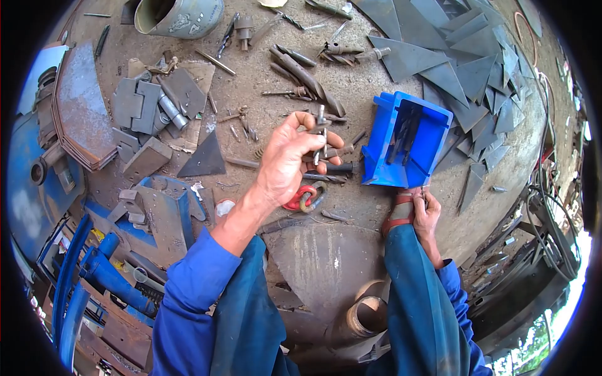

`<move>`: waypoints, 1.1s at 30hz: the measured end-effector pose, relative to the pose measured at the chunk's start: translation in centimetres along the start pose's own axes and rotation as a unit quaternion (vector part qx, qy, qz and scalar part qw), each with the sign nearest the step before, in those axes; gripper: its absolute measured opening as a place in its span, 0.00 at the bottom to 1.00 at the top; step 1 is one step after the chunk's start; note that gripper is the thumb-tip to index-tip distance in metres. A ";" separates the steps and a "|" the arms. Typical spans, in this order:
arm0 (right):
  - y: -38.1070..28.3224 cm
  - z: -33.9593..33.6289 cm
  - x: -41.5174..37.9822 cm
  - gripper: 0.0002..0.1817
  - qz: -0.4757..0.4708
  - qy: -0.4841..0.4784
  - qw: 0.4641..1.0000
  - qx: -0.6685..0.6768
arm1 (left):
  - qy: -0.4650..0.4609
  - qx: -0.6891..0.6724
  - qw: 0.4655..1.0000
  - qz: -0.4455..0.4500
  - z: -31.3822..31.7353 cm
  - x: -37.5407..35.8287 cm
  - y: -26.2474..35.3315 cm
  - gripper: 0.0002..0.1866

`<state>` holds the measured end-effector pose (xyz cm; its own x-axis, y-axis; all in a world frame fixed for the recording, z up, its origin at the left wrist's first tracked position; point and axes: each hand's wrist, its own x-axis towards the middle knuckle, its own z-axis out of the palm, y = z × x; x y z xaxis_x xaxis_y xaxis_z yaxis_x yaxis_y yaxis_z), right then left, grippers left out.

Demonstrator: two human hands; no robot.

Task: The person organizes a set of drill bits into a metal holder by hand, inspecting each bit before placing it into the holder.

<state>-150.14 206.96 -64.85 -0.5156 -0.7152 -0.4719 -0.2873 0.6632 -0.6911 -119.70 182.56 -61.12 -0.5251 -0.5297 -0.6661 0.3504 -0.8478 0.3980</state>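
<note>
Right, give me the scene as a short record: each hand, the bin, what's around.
Left hand: raised, fingers closed on small metal pieces
Right hand: low, just below the bin; any grip unclear
Blue bin: open side toward camera, long dark pieces inside
Beyond left hand: large twist drill, smaller bits about it
Near left wrist: red link
Past bin: heap of dark, mostly triangular plates
Top left: pail, cut off by picture edge
</note>
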 end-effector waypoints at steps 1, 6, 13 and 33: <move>-0.1 0.1 0.0 0.16 -0.003 -0.002 1.000 -0.001 | -0.001 0.019 1.000 0.009 0.5 -0.1 -0.2 0.10; -0.3 0.2 0.0 0.14 0.001 -0.003 1.000 0.004 | -0.058 0.076 0.995 0.025 5.2 -0.4 -2.9 0.10; -0.5 0.4 -0.1 0.13 0.002 0.002 1.000 0.028 | -0.100 0.452 0.851 0.249 8.7 -0.3 -6.7 0.17; 0.7 0.3 0.1 0.13 -0.020 0.002 0.999 0.029 | 0.258 0.633 0.670 0.290 -9.5 -2.9 -2.6 0.18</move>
<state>-150.13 207.32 -65.56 -0.5071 -0.7403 -0.4413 -0.2609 0.6199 -0.7400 -111.69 186.54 -66.19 -0.1322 -0.9772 -0.1663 -0.7304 -0.0174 0.6828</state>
